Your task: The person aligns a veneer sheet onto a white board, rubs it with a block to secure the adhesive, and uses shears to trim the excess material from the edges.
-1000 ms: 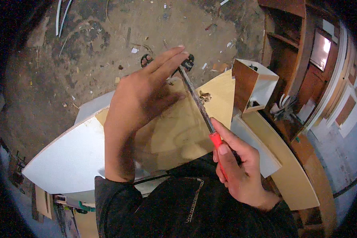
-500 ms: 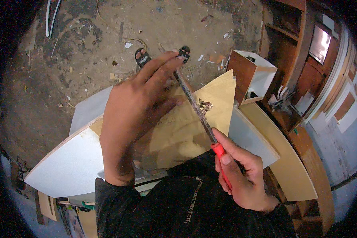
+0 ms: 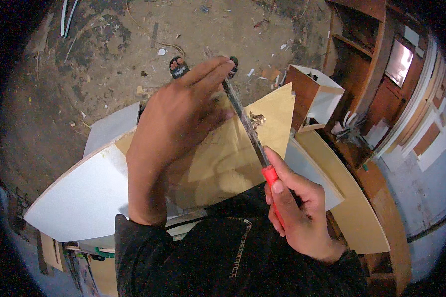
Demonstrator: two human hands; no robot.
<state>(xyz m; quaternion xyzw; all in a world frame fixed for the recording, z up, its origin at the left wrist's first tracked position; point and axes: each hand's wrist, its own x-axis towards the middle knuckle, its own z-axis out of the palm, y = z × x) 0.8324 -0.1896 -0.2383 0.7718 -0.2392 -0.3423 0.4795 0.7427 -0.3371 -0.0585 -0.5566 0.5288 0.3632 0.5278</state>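
My right hand (image 3: 300, 208) is wrapped round the red handle of a tool with a long grey metal shank (image 3: 248, 126), its index finger laid along the base of the shank. Whether this is a file or a screwdriver I cannot tell. The shank slants up and left over a yellowish wooden board (image 3: 218, 173). My left hand (image 3: 168, 119) hovers above that board, fingers stretched and thumb apart. Its fingertips lie over the far part of the shank; contact is unclear. A small heap of brownish metal-looking bits (image 3: 256, 120) rests on the board beside the shank.
A white panel (image 3: 84, 188) extends left from under the board. To the right stand a brown and white open box (image 3: 314, 94), a long curved-looking yellowish panel (image 3: 357, 213) and wooden shelving (image 3: 354, 44). Scraps litter the dirty floor (image 3: 99, 54). My sandalled feet (image 3: 178, 67) show beyond the board.
The view has shifted slightly. The left hand's fingers sit a little further right and up along the shank; the right hand keeps its grip on the red handle.
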